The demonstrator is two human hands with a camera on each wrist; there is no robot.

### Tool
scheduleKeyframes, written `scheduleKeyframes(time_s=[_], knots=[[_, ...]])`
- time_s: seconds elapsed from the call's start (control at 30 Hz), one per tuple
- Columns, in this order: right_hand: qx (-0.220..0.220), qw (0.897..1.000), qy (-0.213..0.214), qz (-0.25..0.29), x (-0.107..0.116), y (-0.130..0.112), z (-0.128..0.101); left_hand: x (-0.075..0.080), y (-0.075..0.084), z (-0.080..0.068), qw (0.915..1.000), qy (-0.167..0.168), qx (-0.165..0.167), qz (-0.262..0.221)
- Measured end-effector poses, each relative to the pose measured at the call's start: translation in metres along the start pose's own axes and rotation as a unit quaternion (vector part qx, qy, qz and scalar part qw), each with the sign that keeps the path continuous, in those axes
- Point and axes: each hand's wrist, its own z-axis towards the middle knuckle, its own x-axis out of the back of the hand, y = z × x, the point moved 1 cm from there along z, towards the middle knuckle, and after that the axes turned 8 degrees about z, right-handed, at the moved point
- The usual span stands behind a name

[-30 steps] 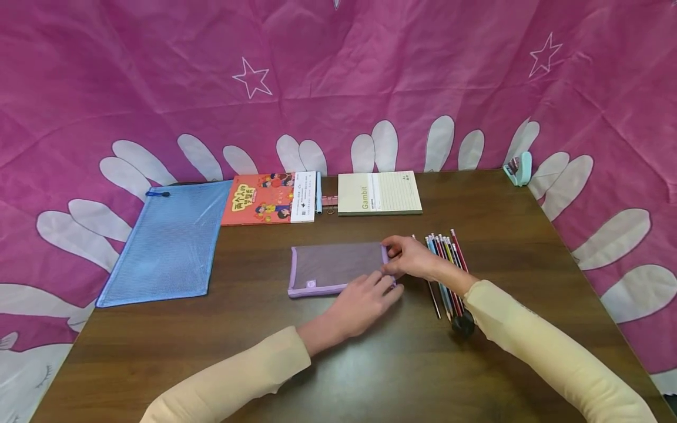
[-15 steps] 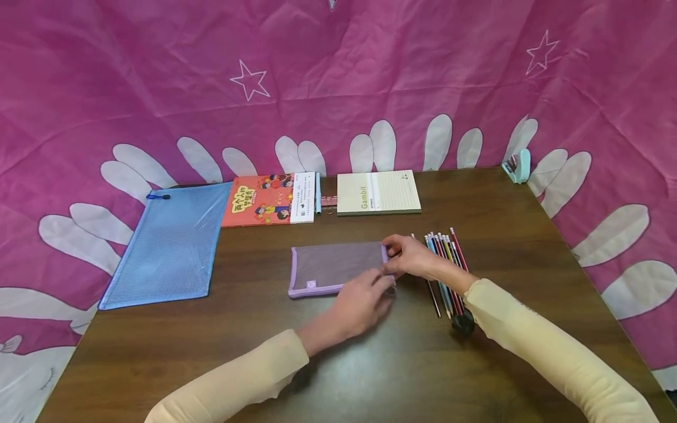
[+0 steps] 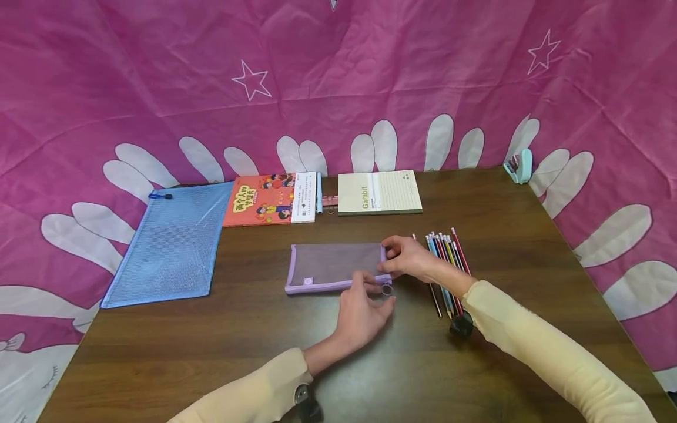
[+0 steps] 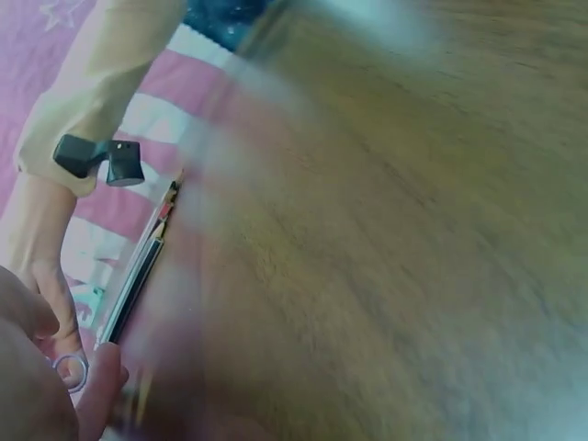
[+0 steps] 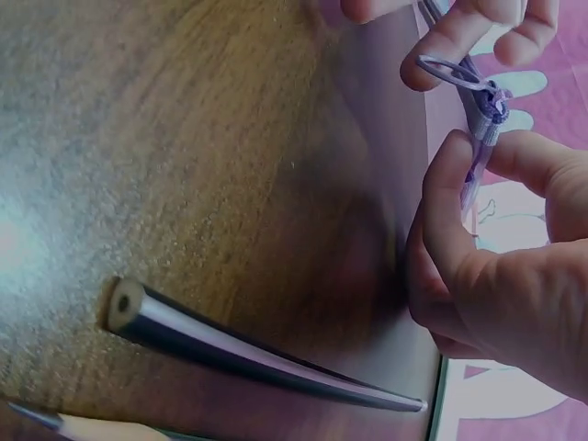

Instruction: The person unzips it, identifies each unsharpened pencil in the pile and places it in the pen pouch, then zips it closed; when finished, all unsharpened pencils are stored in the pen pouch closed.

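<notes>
A purple mesh pencil pouch lies flat in the middle of the brown table. My right hand pinches its right end between thumb and fingers, which shows close up in the right wrist view. My left hand is at the pouch's near right corner, its fingertips pinching the zipper's metal ring. A row of coloured pencils lies just right of my right hand. The left wrist view is blurred.
A blue mesh zip bag lies at the left. At the back are a red picture book, a pink binder clip and a green Gambit notepad. A teal stapler sits at the far right corner. Pink cloth surrounds the table.
My left hand slid off the top of the pouch toward me, and its fingers curled onto the zipper ring. The right hand stayed on the pouch's end.
</notes>
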Motion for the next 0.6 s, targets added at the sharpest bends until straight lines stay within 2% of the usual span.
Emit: scheduleKeyframes(time_s=[0.07, 0.17, 0.27, 0.4, 0.5, 0.6], knots=[[0.002, 1.0, 0.004, 0.002, -0.0008, 0.001, -0.0001, -0.0021, 0.0005, 0.0017, 0.9998, 0.013, 0.014, -0.001], [0.003, 1.0, 0.011, 0.006, -0.0024, 0.0021, -0.0006, -0.004, 0.001, 0.0035, 0.9992, 0.015, 0.038, -0.001], [0.007, 1.0, 0.014, 0.005, -0.0041, 0.0032, -0.0016, -0.0039, 0.0014, 0.0054, 0.9981, 0.003, 0.061, -0.004], [0.013, 1.0, 0.018, 0.005, -0.0049, 0.0043, -0.0021, -0.0019, 0.0029, 0.0074, 0.9938, -0.027, 0.093, -0.055], [0.017, 1.0, 0.018, 0.002, -0.0049, 0.0047, -0.0019, -0.0004, 0.0022, 0.0081, 0.995, -0.034, 0.074, -0.058], [0.017, 1.0, 0.019, -0.001, -0.0045, 0.0052, -0.0014, 0.0, -0.0016, 0.0085, 1.0, -0.006, 0.002, 0.002]])
